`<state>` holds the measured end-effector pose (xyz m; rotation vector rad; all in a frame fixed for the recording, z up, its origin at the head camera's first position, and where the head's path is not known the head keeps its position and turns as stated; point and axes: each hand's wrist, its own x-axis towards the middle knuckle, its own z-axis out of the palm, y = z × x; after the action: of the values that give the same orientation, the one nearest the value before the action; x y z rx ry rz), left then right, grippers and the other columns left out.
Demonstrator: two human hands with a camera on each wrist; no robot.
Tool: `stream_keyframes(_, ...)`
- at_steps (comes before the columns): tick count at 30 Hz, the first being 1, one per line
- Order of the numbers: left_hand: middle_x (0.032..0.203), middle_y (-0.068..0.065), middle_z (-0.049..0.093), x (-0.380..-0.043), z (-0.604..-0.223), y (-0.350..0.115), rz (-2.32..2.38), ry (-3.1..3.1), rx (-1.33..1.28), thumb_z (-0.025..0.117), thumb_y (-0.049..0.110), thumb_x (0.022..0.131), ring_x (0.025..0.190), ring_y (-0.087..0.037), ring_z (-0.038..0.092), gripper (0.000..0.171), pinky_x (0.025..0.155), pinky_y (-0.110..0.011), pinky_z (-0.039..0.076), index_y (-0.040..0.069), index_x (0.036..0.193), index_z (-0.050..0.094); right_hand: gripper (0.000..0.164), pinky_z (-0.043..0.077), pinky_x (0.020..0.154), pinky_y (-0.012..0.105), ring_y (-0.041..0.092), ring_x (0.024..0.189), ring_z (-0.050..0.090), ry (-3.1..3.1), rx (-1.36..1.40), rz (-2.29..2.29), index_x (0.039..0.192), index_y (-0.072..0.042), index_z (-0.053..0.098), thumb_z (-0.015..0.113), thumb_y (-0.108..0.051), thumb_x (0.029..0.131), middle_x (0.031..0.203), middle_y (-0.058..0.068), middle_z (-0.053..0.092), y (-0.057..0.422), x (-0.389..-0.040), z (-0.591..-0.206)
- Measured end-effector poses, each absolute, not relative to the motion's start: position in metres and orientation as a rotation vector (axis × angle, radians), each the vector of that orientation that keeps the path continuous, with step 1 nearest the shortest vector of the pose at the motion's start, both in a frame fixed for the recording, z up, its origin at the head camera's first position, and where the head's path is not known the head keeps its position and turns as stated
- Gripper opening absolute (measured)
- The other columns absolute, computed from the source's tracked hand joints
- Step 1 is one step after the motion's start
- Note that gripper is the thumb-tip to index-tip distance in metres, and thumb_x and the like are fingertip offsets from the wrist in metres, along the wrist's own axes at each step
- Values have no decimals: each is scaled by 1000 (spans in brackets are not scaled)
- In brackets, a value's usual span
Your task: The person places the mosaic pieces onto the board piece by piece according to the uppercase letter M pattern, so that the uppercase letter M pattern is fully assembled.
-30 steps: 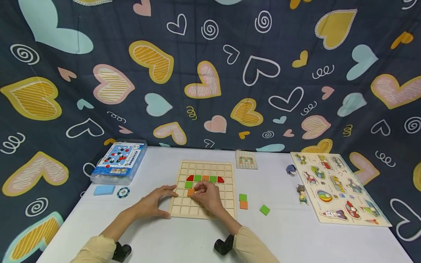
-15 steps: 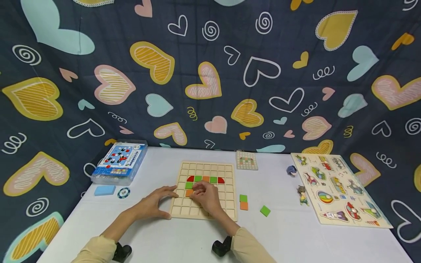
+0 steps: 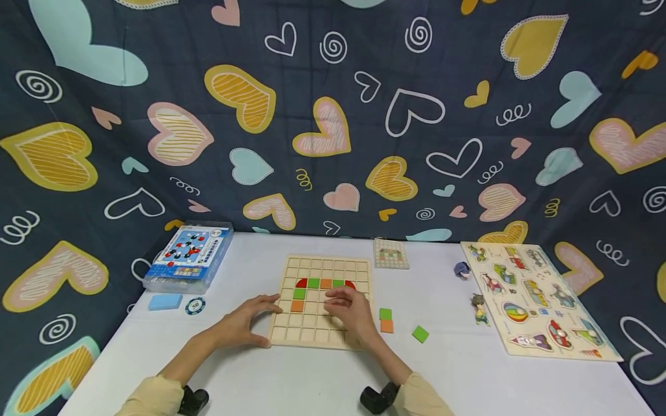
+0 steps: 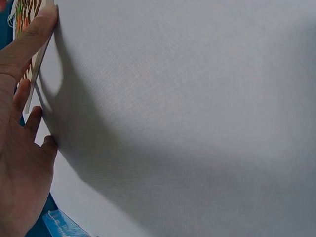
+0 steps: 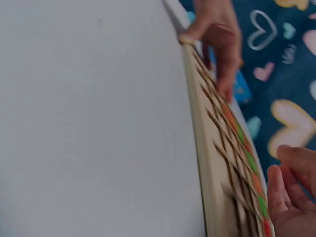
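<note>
A wooden grid board point(image 3: 293, 334) lies on the table. In its top coloured row sit a red rounded piece point(image 3: 302, 283), a green tile point(image 3: 313, 283), an orange tile point(image 3: 325, 283), another green tile point(image 3: 338, 283) and a partly covered red piece point(image 3: 350, 284). Below the row's left end are a green tile point(image 3: 299, 294) and an orange tile point(image 3: 297, 305). My left hand point(image 3: 236, 323) touches the board's left edge and near corner with extended fingers and thumb. Over the board's right half hovers my right hand point(image 3: 351, 312), fingers loosely bent, no tile visible in them.
Loose green point(image 3: 385, 314) and orange point(image 3: 387, 326) tiles lie right of the board, with another green tile point(image 3: 420, 334) beyond. A pattern card point(image 3: 391, 255) is behind. Figurines point(image 3: 479, 309) and a picture puzzle point(image 3: 541, 300) stand right; a plastic box point(image 3: 189, 257), blue block point(image 3: 165, 301) and chip point(image 3: 195, 305) left.
My right hand has let go of the orange tile, now in a cell below the left green tile, and moved right across the board. My left hand has stayed in place.
</note>
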<state>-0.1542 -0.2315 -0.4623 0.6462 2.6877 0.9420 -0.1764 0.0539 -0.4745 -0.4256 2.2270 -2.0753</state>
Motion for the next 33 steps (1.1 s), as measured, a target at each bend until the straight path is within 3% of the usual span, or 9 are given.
stream_keyframes(9,150,-13,36,-154,-459,-236,952,2696,658,85,32,69,137,-45,27,63,101,-69,27,18,125,59,21,54,72,20,17,85,66,2541,-270,-1980,101,3,67,72,3,81,100,21,67,162,-159,-467)
stream_keyframes(15,150,-15,36,-154,-460,-238,967,2693,672,85,31,69,137,-45,27,64,104,-67,26,15,125,59,24,53,66,19,6,78,62,2836,-109,-1662,101,-2,68,77,-1,78,95,12,69,213,-142,-467)
stream_keyframes(22,150,-15,36,-154,-463,-239,971,2690,665,85,32,69,137,-46,27,64,103,-68,26,16,126,59,35,47,59,19,5,69,54,2898,-54,-1455,102,-2,67,83,-6,71,90,5,68,228,-128,-478)
stream_keyframes(33,150,-16,35,-154,-465,-235,976,2665,667,85,30,70,137,-45,26,64,102,-69,25,15,127,58,26,44,54,18,1,61,50,2974,-62,-1439,95,-4,69,80,2,72,82,3,68,224,-126,-487)
